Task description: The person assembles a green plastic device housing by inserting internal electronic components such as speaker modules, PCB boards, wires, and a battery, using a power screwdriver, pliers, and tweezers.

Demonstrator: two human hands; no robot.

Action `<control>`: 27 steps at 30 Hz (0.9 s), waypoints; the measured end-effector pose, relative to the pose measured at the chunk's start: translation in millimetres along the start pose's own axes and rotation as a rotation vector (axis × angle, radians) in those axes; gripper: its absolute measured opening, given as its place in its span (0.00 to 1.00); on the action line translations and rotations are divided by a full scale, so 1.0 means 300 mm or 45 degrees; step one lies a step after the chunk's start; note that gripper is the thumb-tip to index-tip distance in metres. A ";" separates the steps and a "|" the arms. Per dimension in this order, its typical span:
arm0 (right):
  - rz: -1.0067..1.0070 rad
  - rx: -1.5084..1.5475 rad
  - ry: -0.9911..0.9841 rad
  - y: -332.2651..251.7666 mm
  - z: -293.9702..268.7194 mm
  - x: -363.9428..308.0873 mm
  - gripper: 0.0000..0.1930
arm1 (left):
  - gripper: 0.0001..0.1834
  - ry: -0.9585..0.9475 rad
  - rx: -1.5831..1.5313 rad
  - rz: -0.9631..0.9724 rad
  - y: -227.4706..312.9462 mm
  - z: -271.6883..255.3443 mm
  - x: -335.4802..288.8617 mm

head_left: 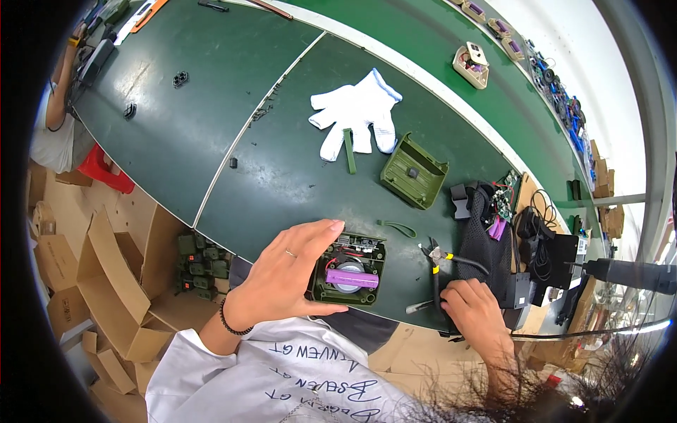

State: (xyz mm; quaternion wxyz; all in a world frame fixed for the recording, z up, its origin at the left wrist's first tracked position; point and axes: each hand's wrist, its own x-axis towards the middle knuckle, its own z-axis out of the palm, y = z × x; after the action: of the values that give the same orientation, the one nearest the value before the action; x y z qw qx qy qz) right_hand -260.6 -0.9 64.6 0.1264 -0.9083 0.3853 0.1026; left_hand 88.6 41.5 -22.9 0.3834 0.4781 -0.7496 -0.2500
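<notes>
My left hand (285, 261) spans the left side of an open green plastic housing (381, 271), fingers at its top edge and thumb at its lower edge. Inside lie a purple cylindrical battery cell (352, 279), a round speaker partly under it, red and black wires and a circuit board. On the right, my right hand (474, 310) has its fingers curled at the lower handle of black-and-yellow pliers (436, 270), which lie with handles apart. Beyond the housing sit a matching green cover (415, 173) and a small green strap loop (399, 228).
A white glove (360, 113) and a green strap (350, 151) lie farther off. A black mesh pouch (483, 243), circuit boards and coiled cable (541, 247) crowd the right. Cardboard boxes (113, 275) stand on the floor at left. Another person's arm (62, 88) shows far left.
</notes>
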 end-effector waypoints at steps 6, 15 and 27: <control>0.007 -0.019 -0.049 0.002 -0.061 -0.009 0.10 | 0.63 -0.003 0.001 -0.006 -0.001 0.002 -0.001; 0.063 0.148 0.042 0.010 -0.048 0.002 0.10 | 0.64 -0.019 0.000 0.005 0.002 0.007 0.002; 0.384 0.592 -0.093 0.001 -0.080 0.031 0.05 | 0.54 -0.078 -0.152 -0.100 -0.005 -0.040 0.027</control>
State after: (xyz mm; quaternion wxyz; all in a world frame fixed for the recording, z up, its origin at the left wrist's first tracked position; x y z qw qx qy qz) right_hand -252.3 -14.9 84.7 0.3284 -0.7831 0.5245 0.0619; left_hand 97.2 33.4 -14.5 0.3781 0.4757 -0.7254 -0.3234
